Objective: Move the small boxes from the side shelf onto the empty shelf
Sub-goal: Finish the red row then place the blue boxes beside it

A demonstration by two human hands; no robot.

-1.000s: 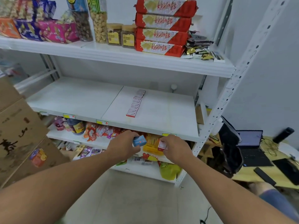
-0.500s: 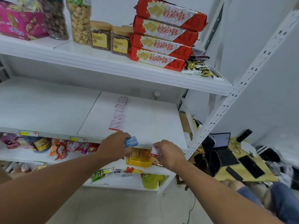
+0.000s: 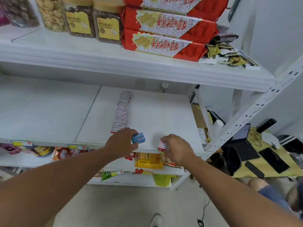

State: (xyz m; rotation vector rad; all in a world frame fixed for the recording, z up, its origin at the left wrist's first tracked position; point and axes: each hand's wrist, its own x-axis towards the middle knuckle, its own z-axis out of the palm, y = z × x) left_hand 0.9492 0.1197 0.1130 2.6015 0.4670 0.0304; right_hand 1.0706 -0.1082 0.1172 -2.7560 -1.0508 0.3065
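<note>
Left hand [image 3: 120, 141] pinches a blue box [image 3: 138, 137], print too small to read | right hand [image 3: 177, 149] pinches a red-and-white box [image 3: 162, 145] | both at the white shelf's [image 3: 164, 115] front edge, beside a box row [image 3: 121, 112]; bare board to the right.

The single view comes from a camera worn on the person's head, facing forward and slightly down at a white shelf unit from close in, with the middle shelf [image 3: 164, 115] about level with the outstretched forearms and the upper shelf [image 3: 131, 66] seen from just below its front edge. Its wide angle bends the right upright [image 3: 255, 108] and takes in the floor [image 3: 131, 207] straight below as well as a desk [image 3: 268, 167] off to the right, which seems to sit lower and farther back, though the edge distortion makes that hard to judge.
</note>
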